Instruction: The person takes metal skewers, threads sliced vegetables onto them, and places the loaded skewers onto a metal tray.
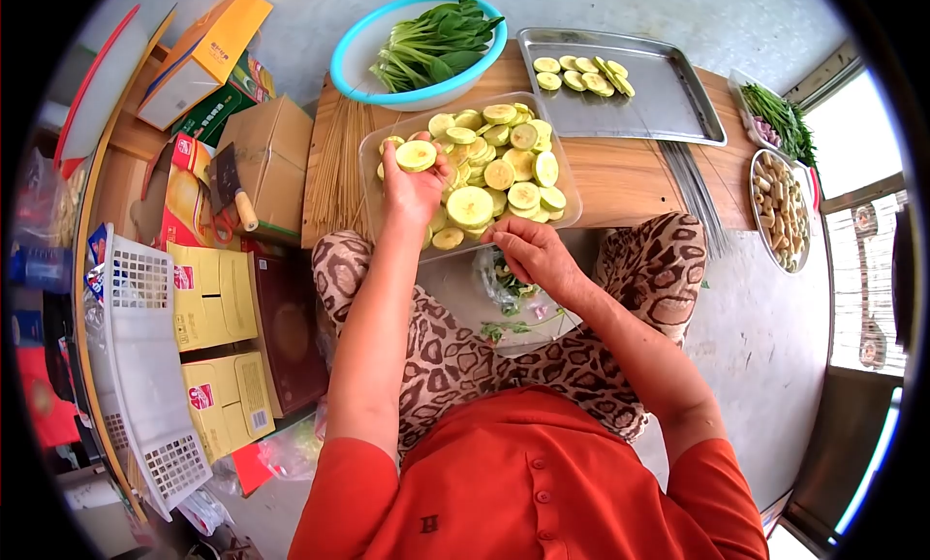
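Observation:
My left hand (pixel 415 194) is raised over the left part of a clear plastic tub (pixel 572 203), its fingers curled round a round zucchini slice (pixel 417 155). More pale green slices (pixel 500 174) fill the tub in a loose heap. At the tub's front edge my right hand (pixel 536 257) is closed in a pinch; whatever its fingertips may hold is too small to make out. Thin bamboo skewers (pixel 336 177) lie in a spread on the wooden table, left of the tub. A bundle of thin grey metal skewers (pixel 699 197) hangs over the table's front edge on the right.
Behind the tub stands a blue-rimmed basin (pixel 351 51) of leafy greens. A metal tray (pixel 668 95) holds several zucchini slices. On the right are a dish of light brown pieces (pixel 780 211) and chopped greens (pixel 778 119). Boxes and a cleaver (pixel 231 184) are at left.

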`<state>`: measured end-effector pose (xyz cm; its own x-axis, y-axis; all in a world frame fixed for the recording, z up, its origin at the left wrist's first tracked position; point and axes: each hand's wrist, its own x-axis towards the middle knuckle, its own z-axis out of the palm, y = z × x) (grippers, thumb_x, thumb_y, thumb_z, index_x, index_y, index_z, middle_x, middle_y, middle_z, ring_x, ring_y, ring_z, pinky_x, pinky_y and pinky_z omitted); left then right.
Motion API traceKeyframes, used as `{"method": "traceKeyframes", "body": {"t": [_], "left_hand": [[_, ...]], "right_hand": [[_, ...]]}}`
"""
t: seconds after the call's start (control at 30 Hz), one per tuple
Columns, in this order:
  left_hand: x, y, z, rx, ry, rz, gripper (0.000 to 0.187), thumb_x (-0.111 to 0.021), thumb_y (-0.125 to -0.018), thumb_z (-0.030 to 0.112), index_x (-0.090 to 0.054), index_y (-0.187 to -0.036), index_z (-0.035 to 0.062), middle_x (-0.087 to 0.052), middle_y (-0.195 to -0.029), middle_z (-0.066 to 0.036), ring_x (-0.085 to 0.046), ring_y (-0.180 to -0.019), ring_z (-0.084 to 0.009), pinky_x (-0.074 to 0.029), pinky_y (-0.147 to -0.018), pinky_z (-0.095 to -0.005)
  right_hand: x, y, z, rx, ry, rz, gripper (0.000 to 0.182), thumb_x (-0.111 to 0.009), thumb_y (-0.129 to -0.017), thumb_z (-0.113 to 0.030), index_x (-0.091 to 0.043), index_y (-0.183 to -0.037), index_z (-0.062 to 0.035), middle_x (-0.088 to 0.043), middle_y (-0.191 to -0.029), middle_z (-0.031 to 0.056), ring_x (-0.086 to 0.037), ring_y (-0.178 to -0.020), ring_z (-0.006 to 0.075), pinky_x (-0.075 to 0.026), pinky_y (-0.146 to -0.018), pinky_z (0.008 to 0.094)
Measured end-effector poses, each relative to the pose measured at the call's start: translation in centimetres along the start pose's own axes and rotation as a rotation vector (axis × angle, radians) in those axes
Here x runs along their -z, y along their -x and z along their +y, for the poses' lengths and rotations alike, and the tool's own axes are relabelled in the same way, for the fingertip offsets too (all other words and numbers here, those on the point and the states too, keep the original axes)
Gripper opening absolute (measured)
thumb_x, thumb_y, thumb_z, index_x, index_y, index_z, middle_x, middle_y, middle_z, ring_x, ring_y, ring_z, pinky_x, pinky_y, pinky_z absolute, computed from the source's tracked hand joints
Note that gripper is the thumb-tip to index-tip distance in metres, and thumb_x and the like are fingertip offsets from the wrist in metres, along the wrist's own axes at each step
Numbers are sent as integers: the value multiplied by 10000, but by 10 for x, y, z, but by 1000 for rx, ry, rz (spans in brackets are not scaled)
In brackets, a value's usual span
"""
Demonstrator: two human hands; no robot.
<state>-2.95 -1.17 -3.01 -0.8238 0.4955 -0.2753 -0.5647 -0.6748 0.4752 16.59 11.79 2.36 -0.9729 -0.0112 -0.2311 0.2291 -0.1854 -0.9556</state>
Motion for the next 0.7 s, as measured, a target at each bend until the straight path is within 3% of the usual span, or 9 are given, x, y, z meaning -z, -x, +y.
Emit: {"method": "traceKeyframes", "body": {"t": [0.7], "left_hand": [[-9,4,-5,33,-1,56,557,-301,-958,497,-566,-1018,10,-569,-798,-108,-510,-666,-203,-439,-607,-314]], "right_hand": [[-3,0,-3,-20,-5,0,195,-458,-975,-172,-590,-963,-29,-400,-536,-60,-335,-434,23,-264,-418,192]]}}
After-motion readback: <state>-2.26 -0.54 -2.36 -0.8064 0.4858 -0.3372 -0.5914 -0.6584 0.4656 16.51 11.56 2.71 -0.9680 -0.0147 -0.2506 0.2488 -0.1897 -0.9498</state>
